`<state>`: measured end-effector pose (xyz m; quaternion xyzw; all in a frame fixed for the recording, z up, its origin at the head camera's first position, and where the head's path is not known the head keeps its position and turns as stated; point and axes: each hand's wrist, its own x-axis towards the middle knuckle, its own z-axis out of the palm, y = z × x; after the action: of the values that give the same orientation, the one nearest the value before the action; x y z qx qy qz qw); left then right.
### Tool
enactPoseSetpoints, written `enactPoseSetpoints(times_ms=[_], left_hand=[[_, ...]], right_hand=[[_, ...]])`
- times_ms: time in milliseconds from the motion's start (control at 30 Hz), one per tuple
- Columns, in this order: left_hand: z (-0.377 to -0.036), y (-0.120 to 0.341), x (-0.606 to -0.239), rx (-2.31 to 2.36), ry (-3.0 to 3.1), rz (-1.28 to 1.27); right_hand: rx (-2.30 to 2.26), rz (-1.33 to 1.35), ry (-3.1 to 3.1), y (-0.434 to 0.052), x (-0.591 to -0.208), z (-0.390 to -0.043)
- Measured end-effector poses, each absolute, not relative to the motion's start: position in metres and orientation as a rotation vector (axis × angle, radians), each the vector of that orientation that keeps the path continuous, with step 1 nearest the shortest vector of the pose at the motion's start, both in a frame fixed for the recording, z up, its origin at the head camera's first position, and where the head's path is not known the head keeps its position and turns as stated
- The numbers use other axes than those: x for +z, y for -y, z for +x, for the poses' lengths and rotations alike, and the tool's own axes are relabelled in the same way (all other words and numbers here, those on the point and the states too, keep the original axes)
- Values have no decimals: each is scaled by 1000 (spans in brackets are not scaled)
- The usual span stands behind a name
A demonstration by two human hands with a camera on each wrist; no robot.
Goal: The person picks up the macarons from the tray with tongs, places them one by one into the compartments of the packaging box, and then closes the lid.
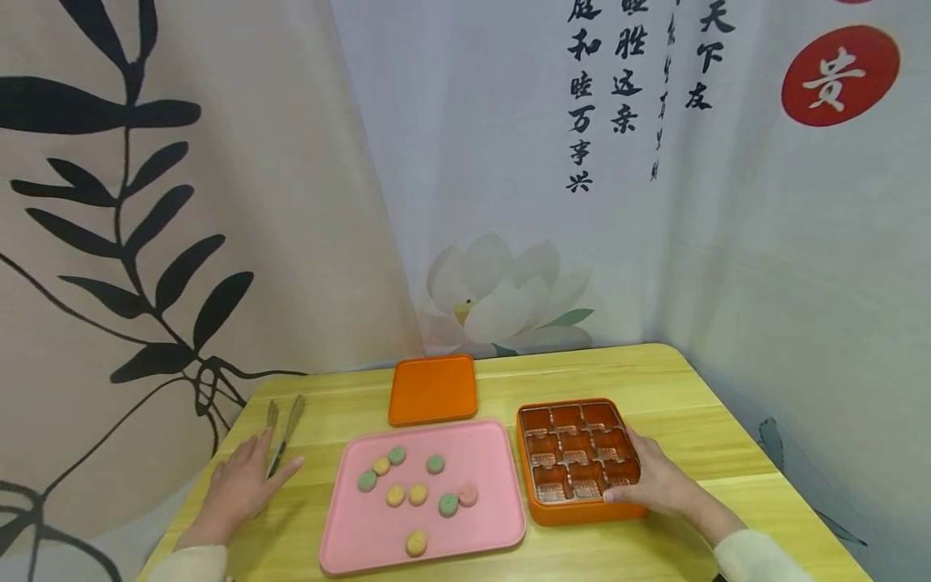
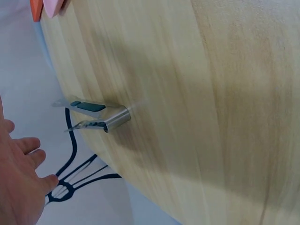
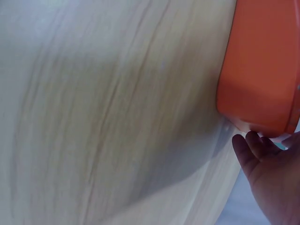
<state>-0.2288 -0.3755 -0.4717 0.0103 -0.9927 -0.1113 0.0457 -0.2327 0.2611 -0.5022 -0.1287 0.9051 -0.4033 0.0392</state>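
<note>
My left hand (image 1: 236, 493) is over the table's left side with its fingers spread, beside metal food tongs (image 1: 288, 432). The left wrist view shows dark green grips on the tongs (image 2: 101, 112), apart from the hand (image 2: 21, 178). My right hand (image 1: 658, 485) grips the near right corner of an orange box (image 1: 582, 515), thumb over the front rim and fingers along the right side. A clear divided insert (image 1: 576, 443) sits inside it. In the right wrist view, fingertips touch the wall of the box (image 3: 262, 65).
Between the hands lies a pink tray (image 1: 364, 533) bearing several small round cookies, green, yellow and pink, such as a yellow cookie (image 1: 416, 542). A flat orange lid or tray (image 1: 433, 392) lies behind it. A printed curtain (image 1: 291, 202) hangs behind the wooden table (image 1: 698, 412).
</note>
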Motion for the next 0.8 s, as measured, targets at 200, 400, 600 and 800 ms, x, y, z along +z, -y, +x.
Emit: enactPoseSetpoints(times_ms=[200, 400, 600, 800], left_hand=[[-231, 376, -475, -429, 3017, 25], [-233, 380, -478, -559, 3007, 73], [-235, 392, -481, -695, 3021, 197], [-241, 399, -481, -855, 3005, 331]], right_hand=[[-1232, -352, -2780, -266, -503, -230], [-1255, -302, -2741, -265, -503, -228], [-1255, -240, -2705, -261, -504, -227], [-1220, -231, -2694, -259, -503, -228]])
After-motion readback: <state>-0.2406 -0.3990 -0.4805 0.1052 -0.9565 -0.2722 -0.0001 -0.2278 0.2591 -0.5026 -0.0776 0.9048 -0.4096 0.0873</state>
